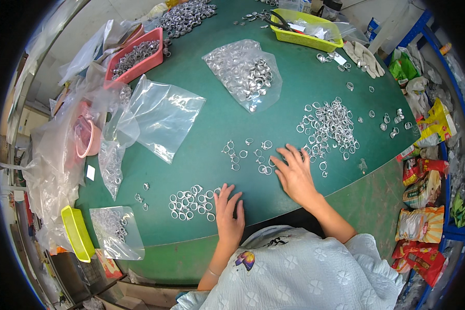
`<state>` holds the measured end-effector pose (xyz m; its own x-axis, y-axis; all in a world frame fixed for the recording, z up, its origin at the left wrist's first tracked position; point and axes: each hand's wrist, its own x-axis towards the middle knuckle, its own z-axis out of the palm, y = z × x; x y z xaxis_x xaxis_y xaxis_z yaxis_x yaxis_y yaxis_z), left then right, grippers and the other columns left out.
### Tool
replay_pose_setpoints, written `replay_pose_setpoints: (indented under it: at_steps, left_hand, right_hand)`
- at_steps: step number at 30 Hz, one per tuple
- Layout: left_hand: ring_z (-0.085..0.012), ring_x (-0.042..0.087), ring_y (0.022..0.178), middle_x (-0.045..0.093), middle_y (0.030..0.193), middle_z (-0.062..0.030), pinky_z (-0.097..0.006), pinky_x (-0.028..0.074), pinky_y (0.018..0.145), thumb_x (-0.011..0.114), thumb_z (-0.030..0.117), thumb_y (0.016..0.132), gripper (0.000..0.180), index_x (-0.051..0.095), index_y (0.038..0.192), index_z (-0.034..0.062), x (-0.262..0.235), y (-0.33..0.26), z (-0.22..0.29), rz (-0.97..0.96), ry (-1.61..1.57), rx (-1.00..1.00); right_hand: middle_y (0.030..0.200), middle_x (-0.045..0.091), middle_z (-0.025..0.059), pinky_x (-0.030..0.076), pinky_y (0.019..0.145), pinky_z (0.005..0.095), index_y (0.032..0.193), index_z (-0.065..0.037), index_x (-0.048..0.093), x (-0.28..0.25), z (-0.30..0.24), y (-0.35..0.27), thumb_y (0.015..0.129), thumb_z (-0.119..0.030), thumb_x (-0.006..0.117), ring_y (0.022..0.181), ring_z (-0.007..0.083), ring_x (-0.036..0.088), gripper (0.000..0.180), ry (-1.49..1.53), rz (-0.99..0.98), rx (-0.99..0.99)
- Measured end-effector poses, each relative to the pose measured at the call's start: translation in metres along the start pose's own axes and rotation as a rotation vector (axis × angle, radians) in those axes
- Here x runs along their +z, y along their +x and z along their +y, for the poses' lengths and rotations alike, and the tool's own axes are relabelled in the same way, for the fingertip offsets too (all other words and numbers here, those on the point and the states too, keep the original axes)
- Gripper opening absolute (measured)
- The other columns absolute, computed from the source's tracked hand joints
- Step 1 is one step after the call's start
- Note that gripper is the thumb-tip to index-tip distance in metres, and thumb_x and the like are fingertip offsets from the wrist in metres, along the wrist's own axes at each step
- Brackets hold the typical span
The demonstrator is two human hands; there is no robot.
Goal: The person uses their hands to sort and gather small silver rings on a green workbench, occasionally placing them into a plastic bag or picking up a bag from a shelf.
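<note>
My left hand rests at the right edge of a flat cluster of silver rings, its fingers apart and stretched out. Farther right, my right hand is spread palm down, its fingertips at the near side of a large pile of rings. Left of those fingertips lie a few loose rings, with another small group beyond them. I see nothing gripped in either hand, though what lies under the right fingers is partly hidden.
Beyond the hands are a clear bag of rings and a flat clear bag. A pink basket holds more rings; a yellow-green basket holds pliers. Another bag sits near left. Gloves lie far right.
</note>
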<state>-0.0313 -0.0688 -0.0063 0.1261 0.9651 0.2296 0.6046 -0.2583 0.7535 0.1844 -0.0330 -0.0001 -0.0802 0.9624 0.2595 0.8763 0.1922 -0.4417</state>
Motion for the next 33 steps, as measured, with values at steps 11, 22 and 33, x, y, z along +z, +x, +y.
replay_pose_setpoints:
  at_steps: [11,22,33]
  left_hand:
    - [-0.0345,0.043,0.131,0.053,0.133,-0.0124,-0.058,0.023,0.111,0.063,0.001,0.084,0.035,0.059,0.120,0.0045,0.034,0.030,0.024,-0.254,0.063,0.199]
    - [-0.0356,0.040,0.133,0.045,0.141,-0.0137,-0.059,0.025,0.110,0.063,0.001,0.083,0.042,0.056,0.124,0.0037,0.012,0.027,0.023,-0.378,0.129,0.221]
    - [-0.0386,0.049,0.125,0.057,0.127,-0.0189,-0.057,0.032,0.107,0.058,-0.006,0.083,0.020,0.064,0.102,-0.0066,0.006,0.006,-0.005,-0.163,0.091,0.171]
  right_hand:
    - [0.132,0.051,0.0125,0.021,0.107,0.0626,0.118,-0.001,0.061,-0.003,-0.009,-0.017,0.084,-0.009,0.063,0.134,0.0339,0.037,0.035,-0.055,-0.110,-0.059]
    - [0.130,0.053,0.0165,0.026,0.107,0.0588,0.120,0.002,0.057,0.004,-0.015,-0.022,0.084,-0.004,0.057,0.133,0.0338,0.040,0.037,0.197,-0.083,-0.162]
    - [0.140,0.045,0.0117,0.020,0.108,0.0612,0.125,0.000,0.055,0.002,-0.011,-0.015,0.085,-0.011,0.063,0.134,0.0342,0.036,0.042,-0.082,-0.154,0.001]
